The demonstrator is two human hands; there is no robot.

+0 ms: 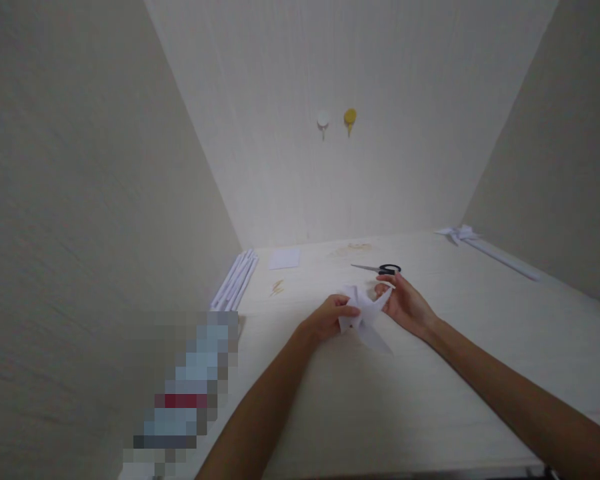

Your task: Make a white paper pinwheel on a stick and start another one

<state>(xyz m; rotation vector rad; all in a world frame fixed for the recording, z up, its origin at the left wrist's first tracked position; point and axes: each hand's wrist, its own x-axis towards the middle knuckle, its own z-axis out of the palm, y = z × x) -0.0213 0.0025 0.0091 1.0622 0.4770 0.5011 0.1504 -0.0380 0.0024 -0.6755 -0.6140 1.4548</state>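
Near the middle of the table (pixel 405 400), the left hand (pixel 327 319) and right hand (pixel 407 307) each pinch a side of a folded white paper piece (pixel 364 317). It looks light, thin and easily creased, best held by its edges. Just beyond lie black-handled scissors (pixel 380 269), then rolled paper strips (pixel 235 280) at the wall.
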